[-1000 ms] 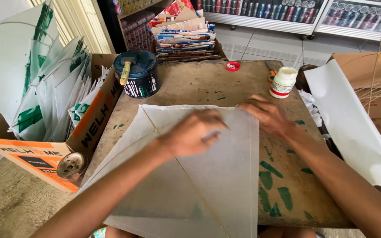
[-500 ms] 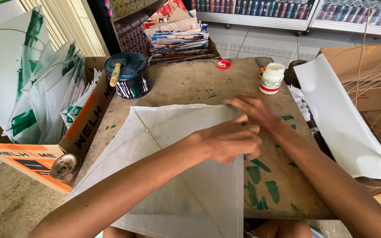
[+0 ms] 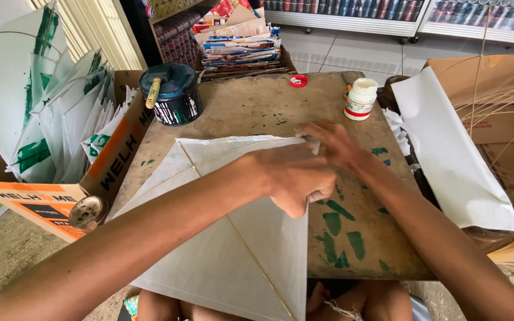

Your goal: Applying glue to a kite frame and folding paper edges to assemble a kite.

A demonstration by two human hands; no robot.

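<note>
Our left hand (image 3: 295, 178) and right hand (image 3: 331, 142), fingers together, press the white paper kite's (image 3: 221, 249) right edge, orange box (image 3: 60, 190) left, white jar (image 3: 361, 99) beyond.

My left hand (image 3: 295, 178) hides the white paper kite's (image 3: 221, 238) right edge and my own fingertips. The kite's lower corner runs off the bottom edge. My right hand's fingers (image 3: 319, 139) cover its top corner.

You sit at a worn wooden table (image 3: 251, 107) smeared with green paint. Beyond it you see pale floor tiles (image 3: 340, 50) and a low metal shelf (image 3: 352, 21) along the far side. A slatted shutter (image 3: 90, 30) at upper left lets daylight in. Rough concrete ground (image 3: 13, 255) lies at lower left.
</note>
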